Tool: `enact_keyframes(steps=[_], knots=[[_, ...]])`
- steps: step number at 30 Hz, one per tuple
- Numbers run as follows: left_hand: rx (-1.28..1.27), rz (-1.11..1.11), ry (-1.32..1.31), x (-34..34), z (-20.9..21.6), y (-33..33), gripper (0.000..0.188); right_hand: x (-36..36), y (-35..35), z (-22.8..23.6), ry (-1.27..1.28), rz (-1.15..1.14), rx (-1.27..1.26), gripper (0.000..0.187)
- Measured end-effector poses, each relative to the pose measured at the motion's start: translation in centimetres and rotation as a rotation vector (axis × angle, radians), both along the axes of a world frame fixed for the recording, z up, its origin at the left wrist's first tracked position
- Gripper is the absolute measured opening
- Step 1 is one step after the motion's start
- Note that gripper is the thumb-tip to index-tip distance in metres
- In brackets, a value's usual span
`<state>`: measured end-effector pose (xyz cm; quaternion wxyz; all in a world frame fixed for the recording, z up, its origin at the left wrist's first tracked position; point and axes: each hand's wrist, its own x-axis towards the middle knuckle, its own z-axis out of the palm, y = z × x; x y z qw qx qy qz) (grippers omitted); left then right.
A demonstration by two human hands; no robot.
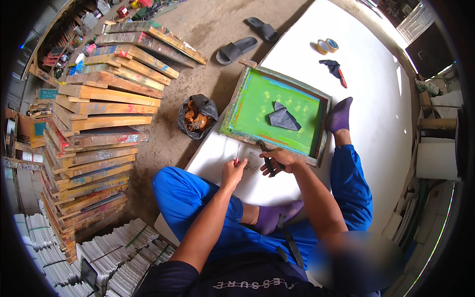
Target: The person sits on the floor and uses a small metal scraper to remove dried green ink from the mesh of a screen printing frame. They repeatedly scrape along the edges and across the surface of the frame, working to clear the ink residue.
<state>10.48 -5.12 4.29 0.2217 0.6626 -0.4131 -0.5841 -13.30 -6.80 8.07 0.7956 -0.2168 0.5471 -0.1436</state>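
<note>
My left hand (233, 173) is closed around a slim screwdriver (236, 161) with a red handle, its thin shaft pointing away from me. In my right hand (284, 159) are dark pliers (262, 145), their jaws at the near edge of a wooden screen-printing frame (321, 143). Whether the jaws grip anything is too small to tell. Green mesh (247, 106) with pale yellowish marks fills the frame, and a folded dark grey cloth (284, 120) lies on it. Between my hands, tiny dark bits (251, 157) are scattered on the white surface (376, 148).
Stacked wooden frames (116, 109) line the left side. A black bag (199, 111) with brown scraps and dark sandals (236, 50) are on the floor. Tape rolls (326, 46) and a dark-and-orange cloth (335, 71) lie beyond the frame. White stacks (116, 252) stand near left.
</note>
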Motion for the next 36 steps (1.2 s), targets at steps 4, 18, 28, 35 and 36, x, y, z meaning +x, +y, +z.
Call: enact_keyframes(steps=[4, 18, 28, 35, 36], knots=[[-0.009, -0.003, -0.018, -0.2, 0.2, -0.2, 0.043, -0.4, -0.9, 0.8, 0.005, 0.016, 0.059, 0.048], [-0.015, -0.028, 0.011, -0.8, -1.1, -0.4, 0.046, 3.2, 1.1, -1.8, 0.498, -0.089, -0.217, 0.025], [0.069, 0.037, 0.142, -0.5, -0.9, -0.4, 0.039, 4.8, 3.4, -3.5, 0.978, 0.074, -0.573, 0.035], [0.225, 0.133, 0.472, 0.4, -1.4, -0.4, 0.029, 6.2, 6.9, -1.7, 0.736, 0.249, -0.719, 0.030], [0.264, 0.156, 0.505, 0.6, -1.4, -0.3, 0.029, 6.3, 7.2, -1.9, 0.709, 0.265, -0.695, 0.030]])
